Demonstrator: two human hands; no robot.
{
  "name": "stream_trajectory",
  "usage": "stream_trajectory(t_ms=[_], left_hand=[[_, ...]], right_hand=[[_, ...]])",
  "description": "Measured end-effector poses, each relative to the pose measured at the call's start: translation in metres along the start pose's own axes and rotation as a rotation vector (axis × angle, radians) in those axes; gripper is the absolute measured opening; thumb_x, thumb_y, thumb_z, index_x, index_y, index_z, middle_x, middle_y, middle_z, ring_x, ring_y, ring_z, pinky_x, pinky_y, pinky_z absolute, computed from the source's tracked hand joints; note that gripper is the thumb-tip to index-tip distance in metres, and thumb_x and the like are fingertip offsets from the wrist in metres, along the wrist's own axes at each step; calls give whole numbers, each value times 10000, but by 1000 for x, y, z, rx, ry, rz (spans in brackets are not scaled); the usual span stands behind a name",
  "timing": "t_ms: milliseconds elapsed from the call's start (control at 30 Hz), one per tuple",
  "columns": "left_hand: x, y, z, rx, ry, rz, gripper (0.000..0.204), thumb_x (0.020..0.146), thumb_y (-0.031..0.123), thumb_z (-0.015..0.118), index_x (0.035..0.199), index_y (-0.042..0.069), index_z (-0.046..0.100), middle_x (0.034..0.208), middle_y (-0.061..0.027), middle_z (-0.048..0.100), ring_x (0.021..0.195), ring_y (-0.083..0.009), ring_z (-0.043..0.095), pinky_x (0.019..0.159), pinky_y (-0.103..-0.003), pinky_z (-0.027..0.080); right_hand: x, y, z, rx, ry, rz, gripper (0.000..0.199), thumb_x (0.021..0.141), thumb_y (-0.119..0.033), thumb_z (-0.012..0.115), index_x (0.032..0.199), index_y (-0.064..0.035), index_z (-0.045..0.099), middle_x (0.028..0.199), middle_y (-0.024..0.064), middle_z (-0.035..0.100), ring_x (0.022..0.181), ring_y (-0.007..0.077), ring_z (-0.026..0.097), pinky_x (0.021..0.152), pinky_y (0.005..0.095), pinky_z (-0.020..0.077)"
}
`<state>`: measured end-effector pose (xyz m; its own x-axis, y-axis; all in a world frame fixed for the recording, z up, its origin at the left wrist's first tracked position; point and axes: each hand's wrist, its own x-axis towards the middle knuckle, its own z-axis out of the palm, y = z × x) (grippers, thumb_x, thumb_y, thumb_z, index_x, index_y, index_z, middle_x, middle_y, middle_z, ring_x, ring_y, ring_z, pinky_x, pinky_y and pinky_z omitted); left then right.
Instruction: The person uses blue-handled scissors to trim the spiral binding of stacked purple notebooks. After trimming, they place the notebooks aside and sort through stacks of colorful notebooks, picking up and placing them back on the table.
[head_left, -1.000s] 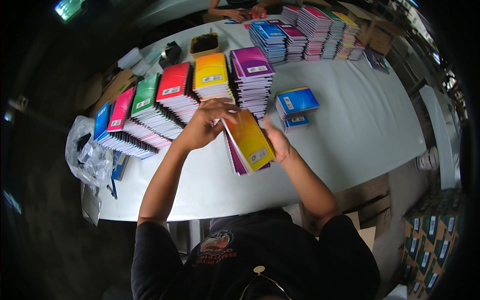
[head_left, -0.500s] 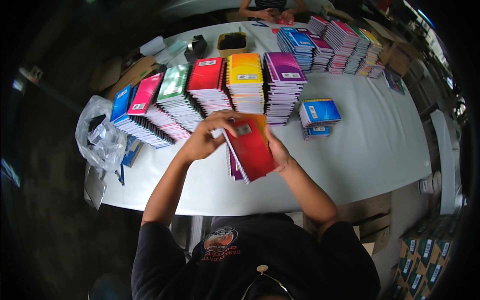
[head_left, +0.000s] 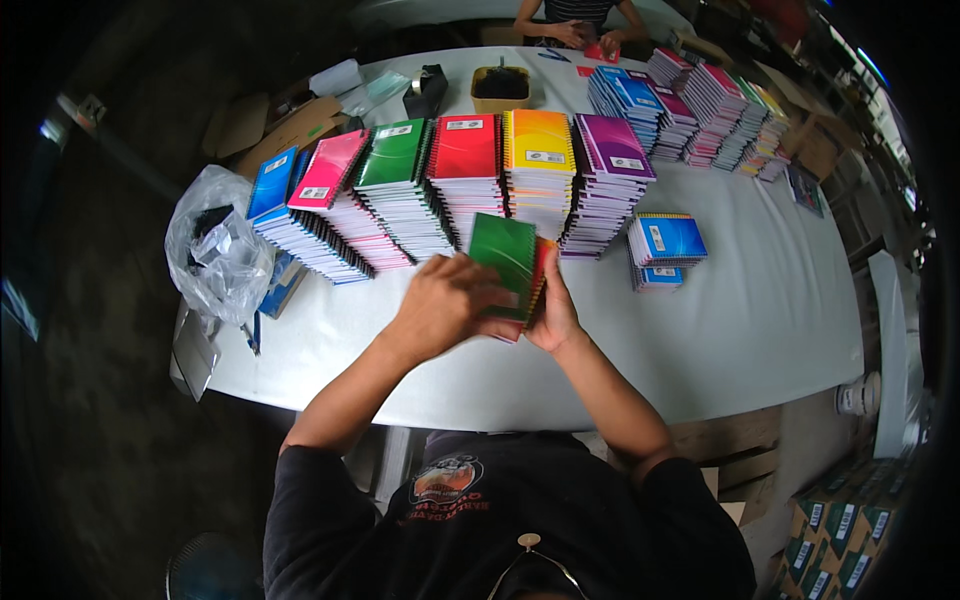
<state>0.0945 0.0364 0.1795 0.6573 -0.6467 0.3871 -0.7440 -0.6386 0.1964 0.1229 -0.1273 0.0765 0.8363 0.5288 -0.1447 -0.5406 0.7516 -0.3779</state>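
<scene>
Held notebooks: I see a green notebook (head_left: 502,262) at the centre of the frame, tilted, spiral edge to the right, above the table (head_left: 740,330). A red notebook (head_left: 538,285) shows from under its right side.

Hands: on my feed the right hand (head_left: 557,312) grasps the red notebook along its right edge, thumb pointing up the frame. The left hand (head_left: 448,305) lies over the green notebook's lower left corner, fingers bent; blurred, so I cannot tell whether it grips.

Just above, I log a row of tall stacks, left to right: blue stack (head_left: 270,188), pink stack (head_left: 328,172), green stack (head_left: 398,158), red stack (head_left: 465,150), yellow stack (head_left: 540,145), purple stack (head_left: 612,150). Right of centre: a short blue pile (head_left: 668,238).

Farther out: clear plastic bag (head_left: 218,255) at left; yellowish tub (head_left: 500,103) with dark contents at upper centre; more notebook stacks (head_left: 712,112) at upper right. At the top edge, I note a co-worker's hands (head_left: 607,46) at a red item (head_left: 597,54).
</scene>
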Motion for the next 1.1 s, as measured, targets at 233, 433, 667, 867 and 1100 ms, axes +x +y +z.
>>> stream_trajectory(t_ms=[233,433,667,867,1100], left_hand=[[-41,-154,-38,575,316,-587,462,768,192,670,1183,40,537,1106,-146,608,996,-329,583,823,-407,466],[-30,-73,12,-677,327,-89,289,750,-23,604,1005,108,643,1155,-68,600,1080,-238,546,933,-370,383],[13,-93,23,-63,173,-96,550,679,-19,570,1209,125,545,1461,-96,276,1355,-339,197,1079,-488,170],[47,-93,8,156,308,-264,265,775,55,590,1032,94,636,1019,-84,655,957,-217,614,854,-356,410],[21,-48,40,-366,-78,82,522,591,-132,531,1004,162,652,1339,-85,454,1263,-307,360,994,-455,271]], right_hand=[[3,6,-12,-81,109,37,379,857,-213,579,1183,-36,503,1114,98,580,1021,222,576,896,370,469],[3,17,-5,-7,3,-57,594,854,-423,583,1280,-48,410,1189,103,531,1085,215,537,924,385,454],[-20,2,-23,-228,11,158,513,832,-279,632,1248,-40,451,1165,123,553,1065,222,553,910,372,463],[-21,-8,-24,-91,68,66,520,853,-385,587,1237,-54,470,1162,103,561,1061,218,554,892,378,468],[-36,-22,-26,-95,-47,190,559,846,-365,588,1266,-29,434,1186,137,551,1070,229,557,916,400,459]])
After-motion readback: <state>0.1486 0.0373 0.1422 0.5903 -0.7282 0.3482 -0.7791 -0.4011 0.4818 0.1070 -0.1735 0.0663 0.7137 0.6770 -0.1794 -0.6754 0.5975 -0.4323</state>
